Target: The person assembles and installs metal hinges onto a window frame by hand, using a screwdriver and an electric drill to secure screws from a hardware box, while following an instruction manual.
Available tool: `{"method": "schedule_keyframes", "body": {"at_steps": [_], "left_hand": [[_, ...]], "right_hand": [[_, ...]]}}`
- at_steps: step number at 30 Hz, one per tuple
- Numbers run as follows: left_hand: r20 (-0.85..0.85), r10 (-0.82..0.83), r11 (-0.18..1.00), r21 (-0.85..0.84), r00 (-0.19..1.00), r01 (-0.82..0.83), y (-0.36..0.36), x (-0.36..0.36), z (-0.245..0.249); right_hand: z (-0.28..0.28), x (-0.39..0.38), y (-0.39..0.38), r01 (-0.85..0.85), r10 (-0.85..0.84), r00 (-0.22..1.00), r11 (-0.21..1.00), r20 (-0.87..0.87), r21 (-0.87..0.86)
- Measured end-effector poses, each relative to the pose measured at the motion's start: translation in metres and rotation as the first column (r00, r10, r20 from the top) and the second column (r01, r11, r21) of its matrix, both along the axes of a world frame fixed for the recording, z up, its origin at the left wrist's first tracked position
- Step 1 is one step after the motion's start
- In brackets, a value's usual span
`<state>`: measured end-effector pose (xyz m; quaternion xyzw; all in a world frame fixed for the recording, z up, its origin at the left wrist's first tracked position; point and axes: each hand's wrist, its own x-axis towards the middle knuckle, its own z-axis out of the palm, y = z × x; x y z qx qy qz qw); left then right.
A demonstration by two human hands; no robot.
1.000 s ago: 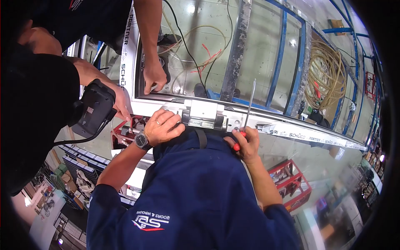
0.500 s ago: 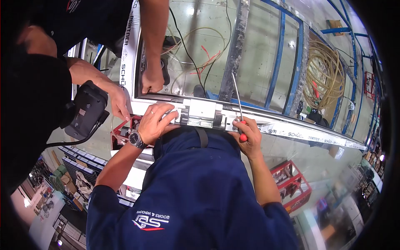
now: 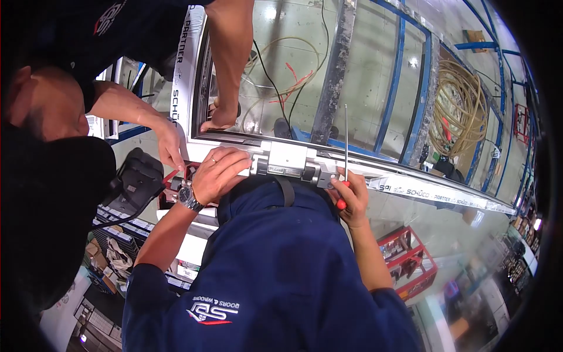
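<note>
My left hand (image 3: 221, 171), with a watch and a ring, has its fingers pressed together on the left end of a hinge-like metal fitting (image 3: 287, 156) on the white frame profile (image 3: 410, 189). My right hand (image 3: 352, 200) is wrapped round the red handle of a long screwdriver (image 3: 346, 138), whose shaft points away from me. The thumb side of that hand touches the grey end piece (image 3: 325, 179) at the fitting's right. A co-worker's hand (image 3: 220, 119) rests at the frame's inner corner, and the other (image 3: 170, 146) is by its outer corner, left of my left hand.
The co-worker leans in from the left beside a black bag-like object (image 3: 138, 185). Blue metal racking (image 3: 390, 88) stands beyond the frame, with a coiled hose (image 3: 457, 111) at the right. A red tool carrier (image 3: 410, 264) sits right of my right arm. Cables (image 3: 293, 88) lie on the floor.
The screwdriver has swung more upright in my right hand. The grey end piece beside it now sits turned differently. The co-worker's head has come into view and the near arm has shifted.
</note>
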<state>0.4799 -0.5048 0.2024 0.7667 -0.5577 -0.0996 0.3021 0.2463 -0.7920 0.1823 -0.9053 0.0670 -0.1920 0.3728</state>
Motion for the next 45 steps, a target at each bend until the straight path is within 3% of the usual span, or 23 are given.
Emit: {"method": "schedule_keyframes", "body": {"at_steps": [2, 8, 9, 12, 13, 16, 17, 20, 23, 25, 28, 30, 31, 32, 34, 38, 39, 43, 45], "left_hand": [[-0.047, -0.019, 1.0, 0.019, 0.999, 0.02, 0.0, 0.007, 0.004], [-0.485, 0.026, 1.0, 0.026, 0.874, -0.015, -0.008, 0.029, 0.008], [-0.526, 0.042, 0.999, 0.002, 0.849, -0.048, -0.01, 0.03, 0.005], [-0.571, 0.199, 0.979, 0.156, 0.796, -0.133, -0.015, 0.03, 0.006], [-0.577, 0.217, 0.976, 0.127, 0.787, -0.175, -0.019, 0.028, 0.004], [-0.636, 0.415, 0.91, 0.286, 0.651, -0.301, -0.026, 0.024, 0.003], [-0.584, 0.405, 0.914, 0.236, 0.703, -0.33, -0.03, 0.022, 0.001], [-0.565, 0.498, 0.861, 0.413, 0.658, -0.296, -0.036, 0.027, -0.005], [-0.458, 0.23, 0.968, 0.015, 0.859, -0.251, -0.042, 0.022, 0.012], [-0.382, 0.101, 0.992, -0.034, 0.919, -0.124, -0.043, 0.02, 0.022], [-0.443, 0.186, 0.97, 0.228, 0.877, -0.09, -0.043, 0.024, 0.007], [-0.542, 0.204, 0.978, 0.157, 0.815, -0.14, -0.06, 0.04, -0.011], [-0.598, 0.283, 0.951, 0.275, 0.75, -0.139, -0.065, 0.042, -0.018], [-0.633, 0.361, 0.915, 0.382, 0.685, -0.129, -0.071, 0.047, -0.026], [-0.617, 0.321, 0.921, 0.381, 0.718, -0.085, -0.075, 0.054, -0.032], [-0.624, 0.286, 0.943, 0.318, 0.728, -0.098, -0.068, 0.046, -0.008], [-0.49, 0.219, 0.955, 0.287, 0.844, -0.081, -0.062, 0.042, 0.003], [-0.477, 0.098, 0.995, 0.058, 0.874, -0.08, -0.041, 0.018, 0.019], [-0.291, 0.003, 0.998, -0.053, 0.957, -0.02, -0.038, 0.013, 0.018]], "right_hand": [[0.004, 0.001, -0.005, -0.038, 0.038, 0.999, 0.999, -0.023, 0.006], [0.015, 0.021, -0.022, -0.033, 0.061, 0.985, 0.984, -0.16, 0.172], [0.015, 0.025, -0.024, -0.011, 0.049, 0.98, 0.981, -0.195, 0.192], [0.017, 0.034, -0.017, 0.146, -0.057, 0.97, 0.915, -0.238, 0.375], [0.016, 0.034, -0.016, 0.158, -0.088, 0.975, 0.918, -0.202, 0.364], [0.022, 0.036, -0.016, 0.064, -0.05, 0.996, 0.977, -0.072, 0.203], [0.025, 0.037, -0.016, 0.007, 0.004, 0.998, 0.986, -0.069, 0.166], [0.027, 0.051, -0.009, -0.021, 0.026, 0.988, 0.999, -0.153, 0.034], [0.024, 0.057, -0.015, -0.045, 0.038, 0.973, 0.999, -0.226, -0.028], [0.023, 0.058, -0.016, -0.053, 0.049, 0.966, 0.999, -0.255, -0.006], [0.024, 0.07, -0.019, -0.004, 0.048, 0.944, 0.991, -0.328, 0.133], [0.02, 0.084, -0.025, 0.112, 0.025, 0.885, 0.958, -0.464, 0.265], [0.015, 0.091, -0.03, 0.076, 0.023, 0.916, 0.97, -0.401, 0.23], [0.014, 0.098, -0.036, 0.086, 0.049, 0.889, 0.958, -0.455, 0.272], [0.016, 0.101, -0.038, 0.125, 0.114, 0.816, 0.922, -0.567, 0.366], [0.021, 0.089, -0.036, 0.069, 0.088, 0.909, 0.932, -0.407, 0.357], [0.025, 0.085, -0.033, 0.032, 0.094, 0.922, 0.949, -0.376, 0.314], [0.043, 0.06, -0.016, -0.088, 0.133, 0.955, 0.981, -0.264, 0.175], [0.037, 0.05, -0.009, -0.149, 0.164, 0.976, 0.982, -0.144, 0.114]]}}
